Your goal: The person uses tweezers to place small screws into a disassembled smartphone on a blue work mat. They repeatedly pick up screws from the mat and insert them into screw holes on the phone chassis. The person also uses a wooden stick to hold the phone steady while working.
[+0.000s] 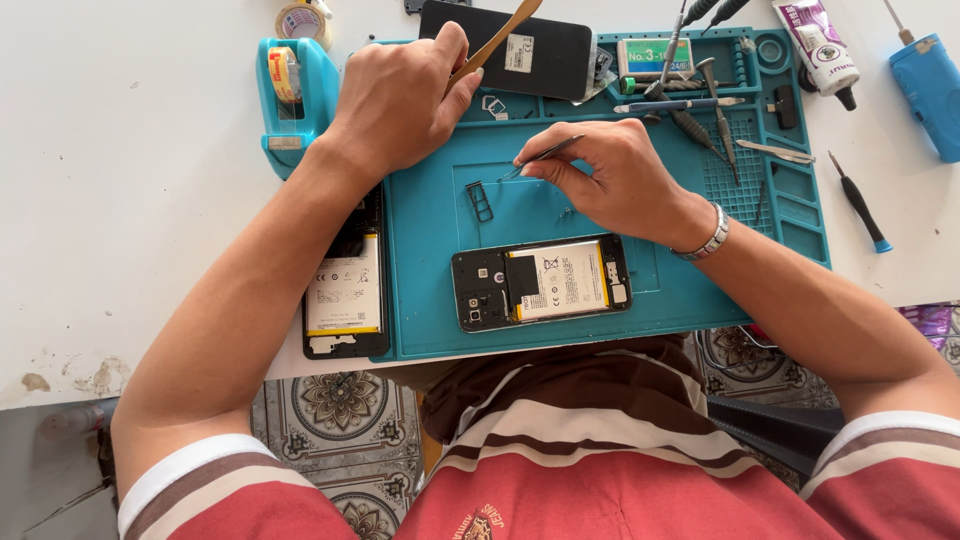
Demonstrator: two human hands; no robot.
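Note:
My left hand grips a flat tan pry stick that slants up over a black phone panel at the back of the teal work mat. My right hand pinches metal tweezers, their tip pointing left toward a small black card tray lying on the mat. An opened phone with its battery showing lies crosswise on the mat near me. A second opened phone lies under my left forearm, off the mat's left edge.
A teal tape dispenser stands left of the mat. Screwdrivers and tools fill the mat's right compartments. A glue tube, a blue device and a small screwdriver lie on the white table at right.

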